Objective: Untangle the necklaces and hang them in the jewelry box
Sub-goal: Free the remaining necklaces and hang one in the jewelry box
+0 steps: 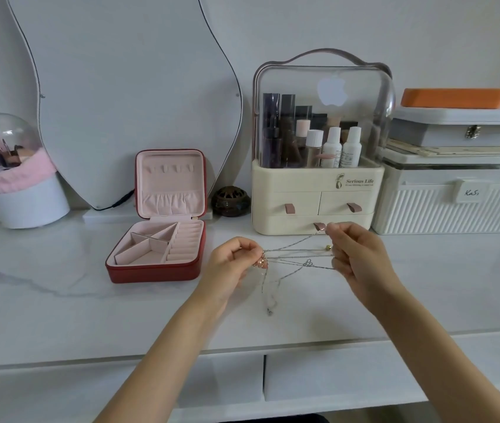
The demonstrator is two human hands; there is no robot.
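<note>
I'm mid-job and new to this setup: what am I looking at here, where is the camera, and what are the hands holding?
There is no machine here: a person works with two bare hands. The single picture comes from a camera worn on the head, looking forward and down. The left hand and the right hand each pinch the necklaces, thin silver chains stretched between them above the white table, with strands and a loose end hanging down. A pink pendant sits by the left fingers. To the left, the red jewelry box stands open, its pink lid hooks bare. Behind are a cosmetics organizer, a curvy mirror and white storage boxes.
</note>
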